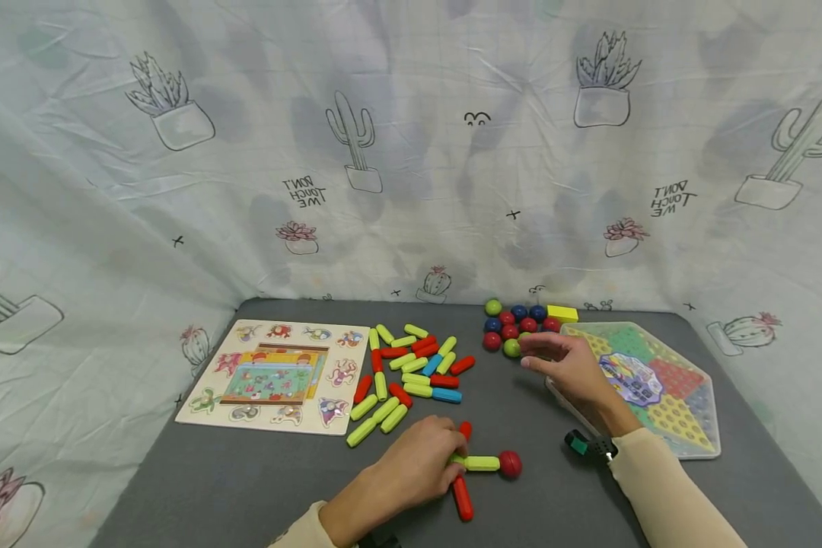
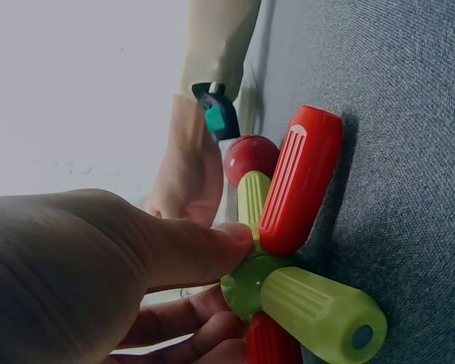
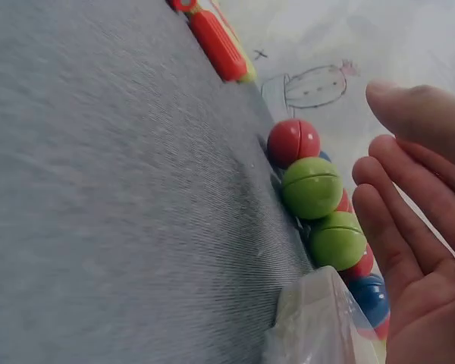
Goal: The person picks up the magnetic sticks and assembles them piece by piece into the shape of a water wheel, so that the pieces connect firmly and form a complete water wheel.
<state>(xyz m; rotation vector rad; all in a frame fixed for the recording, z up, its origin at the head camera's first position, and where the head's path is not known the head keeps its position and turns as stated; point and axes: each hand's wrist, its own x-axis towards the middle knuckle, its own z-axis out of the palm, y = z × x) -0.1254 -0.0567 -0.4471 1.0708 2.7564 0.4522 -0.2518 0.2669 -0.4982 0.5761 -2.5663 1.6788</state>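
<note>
My left hand (image 1: 419, 463) pinches a small construction near the front of the table, thumb and fingers about its green ball (image 2: 245, 287). Red rods (image 2: 302, 178) and yellow-green rods (image 2: 318, 312) stick out from that ball in different directions. One yellow-green rod (image 1: 482, 463) carries a red ball (image 1: 510, 464) at its far end. At the back right, my right hand (image 1: 570, 371) holds nothing, its fingers reaching over a cluster of red, blue and green balls. Two green balls (image 3: 312, 188) and a red ball (image 3: 293, 143) lie just beyond its fingertips.
Loose yellow-green, red and blue rods (image 1: 418, 390) lie mid-table. A wooden picture puzzle board (image 1: 205, 380) lies to the left. On the right is a clear-edged hexagonal game box (image 1: 702, 411), partly behind my right arm. A yellow block (image 1: 562, 313) sits by the back cloth (image 1: 411, 152).
</note>
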